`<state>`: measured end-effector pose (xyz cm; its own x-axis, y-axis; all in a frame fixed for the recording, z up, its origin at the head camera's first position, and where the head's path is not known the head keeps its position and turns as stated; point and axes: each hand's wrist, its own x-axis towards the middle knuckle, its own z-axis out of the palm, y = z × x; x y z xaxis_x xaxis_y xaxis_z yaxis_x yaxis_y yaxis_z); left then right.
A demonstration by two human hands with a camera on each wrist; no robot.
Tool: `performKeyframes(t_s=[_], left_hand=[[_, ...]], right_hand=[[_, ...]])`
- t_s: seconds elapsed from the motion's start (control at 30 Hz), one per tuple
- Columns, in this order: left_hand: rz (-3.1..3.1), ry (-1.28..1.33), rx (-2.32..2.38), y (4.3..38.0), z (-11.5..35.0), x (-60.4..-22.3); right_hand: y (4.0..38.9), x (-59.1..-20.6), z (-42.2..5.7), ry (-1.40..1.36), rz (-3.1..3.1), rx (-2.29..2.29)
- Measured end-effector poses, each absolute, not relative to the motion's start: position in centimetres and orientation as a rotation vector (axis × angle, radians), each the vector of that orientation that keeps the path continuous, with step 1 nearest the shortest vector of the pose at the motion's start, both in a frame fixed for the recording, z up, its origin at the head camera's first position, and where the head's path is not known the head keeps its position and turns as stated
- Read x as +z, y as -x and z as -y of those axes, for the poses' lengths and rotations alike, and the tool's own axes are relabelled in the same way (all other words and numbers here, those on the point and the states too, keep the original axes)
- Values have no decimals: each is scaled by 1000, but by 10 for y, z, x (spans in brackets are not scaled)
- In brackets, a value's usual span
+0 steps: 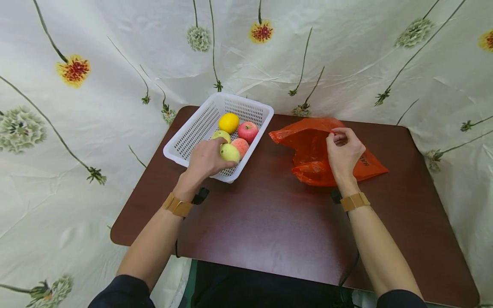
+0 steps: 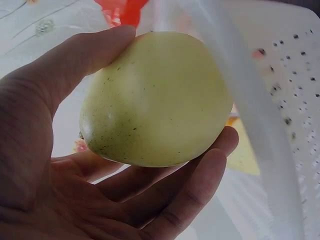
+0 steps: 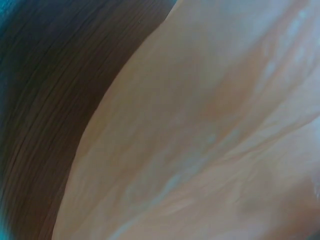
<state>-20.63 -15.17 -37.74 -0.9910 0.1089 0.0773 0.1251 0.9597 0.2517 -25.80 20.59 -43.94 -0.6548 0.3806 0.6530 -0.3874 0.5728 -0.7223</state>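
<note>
My left hand point(image 1: 208, 159) holds a yellow-green, egg-shaped fruit point(image 1: 230, 153) over the near end of a white plastic basket point(image 1: 200, 130). In the left wrist view the thumb lies on one side of this speckled fruit point(image 2: 160, 100), and the fingers curl under the other. Another yellow-green fruit point(image 1: 221, 136), a yellow lemon-like fruit point(image 1: 229, 123), a red apple point(image 1: 248, 131) and a peach point(image 1: 241, 146) lie in the basket. On the right, my right hand point(image 1: 345, 149) pinches the edge of a red plastic bag point(image 1: 313, 143). Bag film point(image 3: 190, 130) fills most of the right wrist view, hiding the fingers.
Basket and bag are on a dark brown table point(image 1: 269, 218), the basket at its back left. Behind it hangs a white flower-printed cloth point(image 1: 327, 51). A dark cable point(image 1: 350, 267) runs from the right wrist over the table's front edge.
</note>
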Motion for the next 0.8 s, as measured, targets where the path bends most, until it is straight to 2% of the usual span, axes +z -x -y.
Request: performKeyframes(t_s=[0.8], left_hand=[[2972, 405, -443, 183, 99, -357]], right_hand=[[255, -440, -205, -27, 1956, 1147]])
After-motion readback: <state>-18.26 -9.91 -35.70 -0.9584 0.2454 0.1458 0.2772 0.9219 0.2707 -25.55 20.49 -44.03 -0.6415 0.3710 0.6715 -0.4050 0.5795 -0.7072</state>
